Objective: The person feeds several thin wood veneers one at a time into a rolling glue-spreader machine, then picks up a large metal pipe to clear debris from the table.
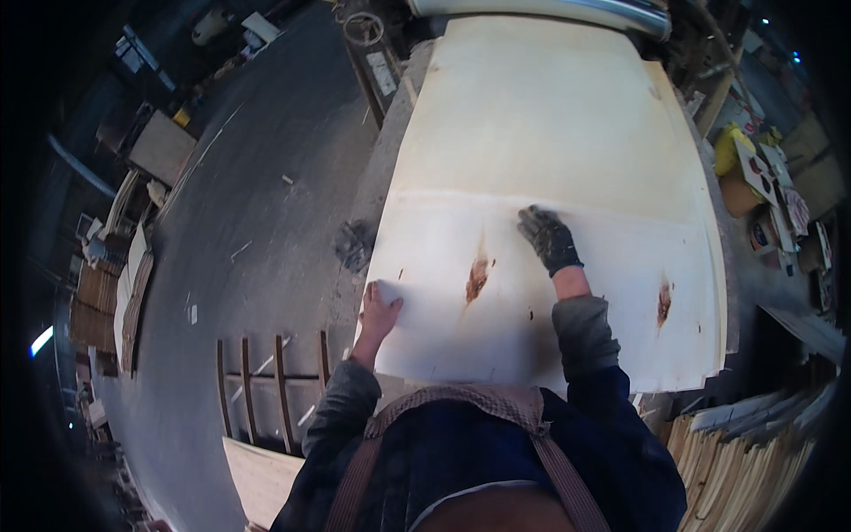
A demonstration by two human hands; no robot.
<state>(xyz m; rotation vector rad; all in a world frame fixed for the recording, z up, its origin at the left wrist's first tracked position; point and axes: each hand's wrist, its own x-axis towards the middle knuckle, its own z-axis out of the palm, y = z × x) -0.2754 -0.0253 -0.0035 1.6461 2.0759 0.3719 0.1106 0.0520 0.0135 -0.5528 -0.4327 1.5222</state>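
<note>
A large pale wood veneer sheet (434, 328) with dark brown knots lies before me on a stack of similar sheets. Bare, my left hand (379, 312) rests on its left edge, thumb and forefinger apart; the other fingers are partly hidden. My right hand (550, 241), in a dark glove, lies palm down with fingers stretched out near the sheet's far edge. Beyond that edge stretches a yellower veneer sheet (550, 115). A loose dark glove (355, 245) sits just left of the stack.
A shiny metal roller (567, 12) spans the far end of the stack. At the lower left stands a slatted rack (282, 390) on the grey floor (266, 204). Stacked veneer (745, 461) fills the lower right. Boards and clutter (771, 191) line the right side.
</note>
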